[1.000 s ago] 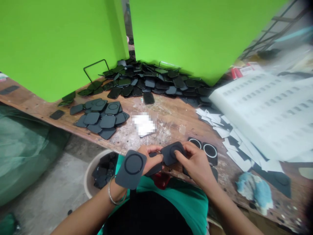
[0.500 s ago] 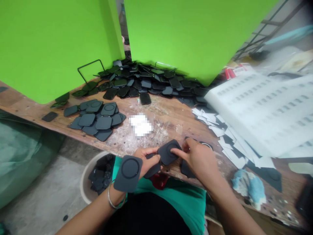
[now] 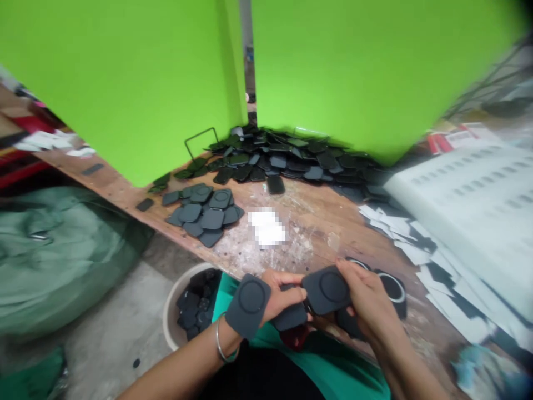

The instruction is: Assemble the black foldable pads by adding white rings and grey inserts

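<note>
Both hands are on a chain of dark grey rounded-square panels that looks like a folding wireless charger. My left hand (image 3: 278,291) is closed on its middle panel (image 3: 290,318), thumb on top. One ringed panel (image 3: 249,305) lies over the back of that hand and wrist. At the right, my right hand (image 3: 366,294) grips the edge of another ringed panel (image 3: 327,289), fingers at its top corner. Beneath and beside the right hand lie more dark panels, one with a white ring (image 3: 391,287), partly covered by the hand.
A stack of matching panels (image 3: 212,218) sits left on the wooden table (image 3: 316,208). Behind it a long pile of dark panels (image 3: 287,158) lies against green boards (image 3: 341,66). White foam trays (image 3: 470,194) and paper slips stand right. A bucket (image 3: 170,311) holds dark parts.
The view has swung left, so things sit further right. My right hand has shifted from pressing a fingertip on the right panel's face to gripping its edge. The left hand keeps its hold.
</note>
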